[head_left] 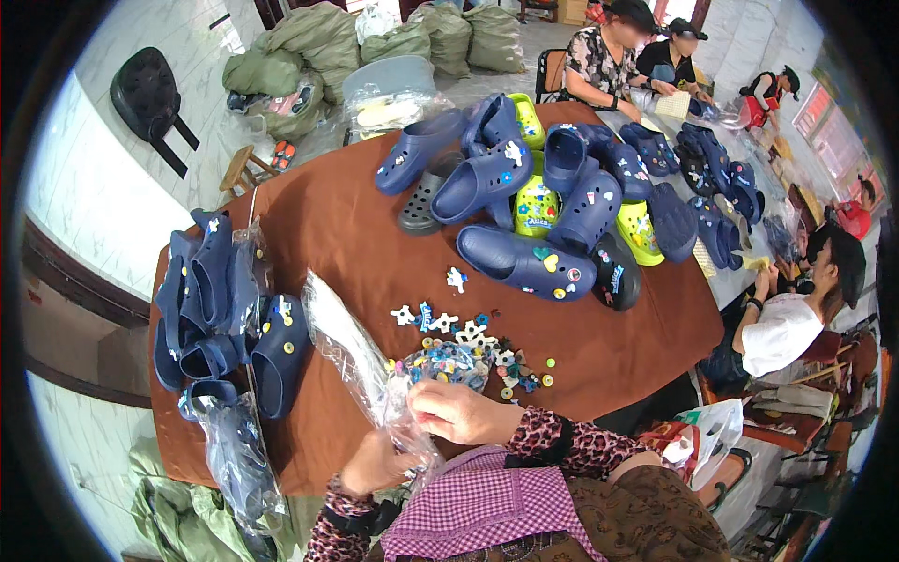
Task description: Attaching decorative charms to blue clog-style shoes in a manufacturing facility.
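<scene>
At the table's near edge, my left hand (376,463) grips the lower part of a crinkled clear plastic bag (405,433). The fingers of my right hand (454,412) are pinched together at the bag's upper part; what lies inside it is hard to make out. Just beyond my hands is a heap of small shoe charms (476,345), in white, blue, yellow and other colours, partly in clear plastic. A long sheaf of white and clear plastic bags (342,323) lies to the left of the heap, its near end against the bag in my hands.
Navy clogs (524,260), with some lime green clogs (537,208), are piled at the far right of the brown-covered table (328,211). More navy clogs (279,356), some bagged, line the left edge. Co-workers sit beyond; a white carrier bag (716,431) stands at right.
</scene>
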`<state>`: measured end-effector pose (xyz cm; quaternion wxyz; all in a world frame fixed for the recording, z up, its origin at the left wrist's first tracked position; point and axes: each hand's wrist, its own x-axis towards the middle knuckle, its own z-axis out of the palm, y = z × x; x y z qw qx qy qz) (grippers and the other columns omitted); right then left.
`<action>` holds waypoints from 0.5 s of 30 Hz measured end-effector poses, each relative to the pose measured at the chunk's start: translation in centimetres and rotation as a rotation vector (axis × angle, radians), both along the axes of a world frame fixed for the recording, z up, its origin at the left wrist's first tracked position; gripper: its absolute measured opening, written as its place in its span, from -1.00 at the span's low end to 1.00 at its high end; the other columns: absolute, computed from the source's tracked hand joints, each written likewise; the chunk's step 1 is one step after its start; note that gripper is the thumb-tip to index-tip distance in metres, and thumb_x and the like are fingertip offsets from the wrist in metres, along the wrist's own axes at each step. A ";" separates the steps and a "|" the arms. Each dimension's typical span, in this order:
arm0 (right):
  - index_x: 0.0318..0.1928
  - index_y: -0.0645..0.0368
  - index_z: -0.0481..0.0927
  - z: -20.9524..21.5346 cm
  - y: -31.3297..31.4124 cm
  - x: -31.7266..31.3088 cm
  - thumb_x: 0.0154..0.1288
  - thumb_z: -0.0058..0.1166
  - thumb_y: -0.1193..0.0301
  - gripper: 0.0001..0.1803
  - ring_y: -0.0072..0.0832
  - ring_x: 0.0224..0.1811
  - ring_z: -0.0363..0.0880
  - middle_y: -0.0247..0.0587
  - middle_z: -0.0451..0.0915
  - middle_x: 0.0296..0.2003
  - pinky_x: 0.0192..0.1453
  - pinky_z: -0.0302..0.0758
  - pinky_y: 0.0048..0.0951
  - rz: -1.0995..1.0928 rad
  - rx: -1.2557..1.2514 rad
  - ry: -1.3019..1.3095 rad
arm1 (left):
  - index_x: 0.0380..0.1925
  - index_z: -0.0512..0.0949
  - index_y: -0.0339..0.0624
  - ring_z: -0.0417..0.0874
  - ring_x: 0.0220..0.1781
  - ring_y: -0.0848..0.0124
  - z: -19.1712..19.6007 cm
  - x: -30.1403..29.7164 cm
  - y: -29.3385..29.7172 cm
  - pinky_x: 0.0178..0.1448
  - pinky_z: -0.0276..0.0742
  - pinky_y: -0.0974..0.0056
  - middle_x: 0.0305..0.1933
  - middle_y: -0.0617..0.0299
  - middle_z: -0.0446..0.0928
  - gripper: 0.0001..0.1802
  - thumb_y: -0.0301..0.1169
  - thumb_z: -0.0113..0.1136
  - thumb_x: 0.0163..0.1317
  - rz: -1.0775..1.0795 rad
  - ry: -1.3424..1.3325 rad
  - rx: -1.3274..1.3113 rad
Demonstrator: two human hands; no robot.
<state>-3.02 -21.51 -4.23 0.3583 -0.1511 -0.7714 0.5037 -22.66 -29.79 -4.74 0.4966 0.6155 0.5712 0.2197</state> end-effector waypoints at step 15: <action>-0.38 0.20 0.35 2.5 4.3 -2.3 0.10 0.05 0.63 -0.85 -0.33 -0.41 0.39 -0.22 0.35 -0.47 -0.31 0.36 -0.42 -0.135 -0.015 0.122 | -0.02 0.41 -0.37 0.59 -0.21 0.42 1.3 3.3 3.6 -0.18 0.52 0.34 -0.18 0.11 0.57 -0.52 -0.31 0.25 0.13 0.262 0.018 0.366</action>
